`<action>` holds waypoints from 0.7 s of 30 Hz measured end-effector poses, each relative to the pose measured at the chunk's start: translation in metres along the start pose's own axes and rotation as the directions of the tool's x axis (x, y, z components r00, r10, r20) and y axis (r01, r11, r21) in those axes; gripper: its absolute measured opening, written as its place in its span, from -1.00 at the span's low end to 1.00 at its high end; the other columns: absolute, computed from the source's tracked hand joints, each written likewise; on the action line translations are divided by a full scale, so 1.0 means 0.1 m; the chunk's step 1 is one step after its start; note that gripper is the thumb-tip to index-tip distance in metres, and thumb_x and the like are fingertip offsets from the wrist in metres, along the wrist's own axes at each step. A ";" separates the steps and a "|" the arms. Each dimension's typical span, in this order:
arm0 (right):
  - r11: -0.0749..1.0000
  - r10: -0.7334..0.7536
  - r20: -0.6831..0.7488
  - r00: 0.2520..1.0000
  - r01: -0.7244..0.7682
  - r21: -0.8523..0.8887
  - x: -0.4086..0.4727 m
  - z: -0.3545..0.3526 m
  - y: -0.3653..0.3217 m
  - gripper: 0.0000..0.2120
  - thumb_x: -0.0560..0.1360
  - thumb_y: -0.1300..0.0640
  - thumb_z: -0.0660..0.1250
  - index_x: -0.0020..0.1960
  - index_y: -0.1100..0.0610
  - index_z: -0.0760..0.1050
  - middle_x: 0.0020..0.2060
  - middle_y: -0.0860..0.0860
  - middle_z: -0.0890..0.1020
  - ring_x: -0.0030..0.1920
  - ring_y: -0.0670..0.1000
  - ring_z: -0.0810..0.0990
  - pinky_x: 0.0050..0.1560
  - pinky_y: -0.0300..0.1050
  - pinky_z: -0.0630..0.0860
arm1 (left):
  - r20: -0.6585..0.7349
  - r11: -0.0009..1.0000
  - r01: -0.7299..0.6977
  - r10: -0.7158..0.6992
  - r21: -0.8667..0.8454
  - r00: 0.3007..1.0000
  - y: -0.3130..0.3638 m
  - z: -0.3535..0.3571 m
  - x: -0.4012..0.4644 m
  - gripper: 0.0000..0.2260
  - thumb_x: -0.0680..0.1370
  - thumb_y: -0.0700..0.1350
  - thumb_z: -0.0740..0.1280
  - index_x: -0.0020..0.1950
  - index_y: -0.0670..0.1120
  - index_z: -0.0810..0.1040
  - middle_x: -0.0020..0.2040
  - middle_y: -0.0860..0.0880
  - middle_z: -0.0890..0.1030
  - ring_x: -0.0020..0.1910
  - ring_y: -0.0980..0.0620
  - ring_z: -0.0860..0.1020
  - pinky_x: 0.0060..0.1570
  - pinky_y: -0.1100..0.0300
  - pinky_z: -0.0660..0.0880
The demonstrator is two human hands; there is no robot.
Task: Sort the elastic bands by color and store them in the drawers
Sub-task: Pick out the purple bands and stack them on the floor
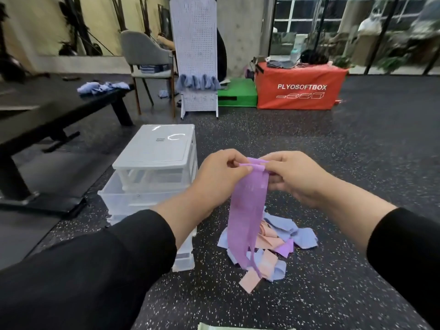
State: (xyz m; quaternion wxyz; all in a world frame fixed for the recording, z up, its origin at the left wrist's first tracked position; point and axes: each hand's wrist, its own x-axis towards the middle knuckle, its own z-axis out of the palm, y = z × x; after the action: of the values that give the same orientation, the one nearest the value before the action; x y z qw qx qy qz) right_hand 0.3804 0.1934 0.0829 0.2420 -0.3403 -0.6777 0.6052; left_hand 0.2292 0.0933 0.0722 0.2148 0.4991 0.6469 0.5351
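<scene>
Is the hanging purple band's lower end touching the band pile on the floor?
Cannot tell. In the head view the purple band, pinched by the left hand and right hand, overlaps the pile, but one view shows no depth.

Speckled black floor (333,186) carries a clear drawer unit (152,172); just right of it lies a pile of elastic bands (285,236)

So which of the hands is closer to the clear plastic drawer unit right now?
Left. The left hand sits just beside the clear plastic drawer unit's right edge, pinching the purple elastic band; the right hand holds the band's far side, farther away.
</scene>
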 end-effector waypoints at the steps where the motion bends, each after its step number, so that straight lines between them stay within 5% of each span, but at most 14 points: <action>1: 1.000 0.004 0.024 1.000 -0.004 0.015 -0.02 -0.01 0.00 -0.84 0.58 0.25 0.34 0.09 0.28 0.65 0.01 0.29 0.71 0.00 0.19 0.70 0.21 0.19 0.58 | 0.002 1.000 0.000 0.000 -0.012 1.000 0.02 0.00 0.00 -0.89 0.52 -0.15 0.47 -0.19 0.01 0.65 -0.28 0.07 0.58 -0.32 0.19 0.46 -0.27 0.27 0.39; 8: 0.995 -0.005 0.103 0.995 -0.006 0.103 -0.06 -0.05 0.01 -0.71 0.64 0.30 0.14 0.08 0.24 0.66 0.01 0.27 0.71 0.00 0.22 0.71 0.10 0.13 0.62 | 0.001 0.999 0.035 -0.035 0.010 0.999 0.05 0.02 0.07 -0.94 0.52 -0.13 0.47 -0.15 -0.02 0.68 -0.26 0.04 0.60 -0.31 0.15 0.47 -0.24 0.20 0.41; 15: 0.978 -0.034 0.209 0.977 -0.010 0.208 -0.02 -0.01 0.02 -0.74 0.64 0.30 0.18 0.15 0.26 0.64 0.06 0.25 0.71 0.04 0.16 0.71 0.08 0.02 0.64 | -0.035 0.998 0.065 -0.064 0.024 0.997 0.01 -0.01 0.16 -0.97 0.51 -0.16 0.48 -0.13 -0.07 0.67 -0.22 -0.01 0.66 -0.28 0.14 0.53 -0.19 0.19 0.48; 21: 0.994 -0.026 0.202 0.979 0.004 0.108 0.02 -0.04 0.07 -0.71 0.64 0.37 0.16 0.17 0.25 0.63 0.04 0.19 0.73 0.08 0.12 0.72 0.07 -0.07 0.65 | 0.058 0.997 0.070 -0.072 0.032 0.996 -0.07 -0.04 0.17 -0.98 0.51 -0.13 0.50 -0.12 -0.04 0.69 -0.26 0.03 0.62 -0.30 0.15 0.51 -0.19 0.19 0.46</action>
State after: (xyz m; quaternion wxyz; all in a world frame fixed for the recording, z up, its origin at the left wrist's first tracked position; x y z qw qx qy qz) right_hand 0.3832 0.1983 0.0768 0.1937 -0.2582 -0.6682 0.6703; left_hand 0.2164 0.1067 0.0712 0.2453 0.4943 0.6655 0.5025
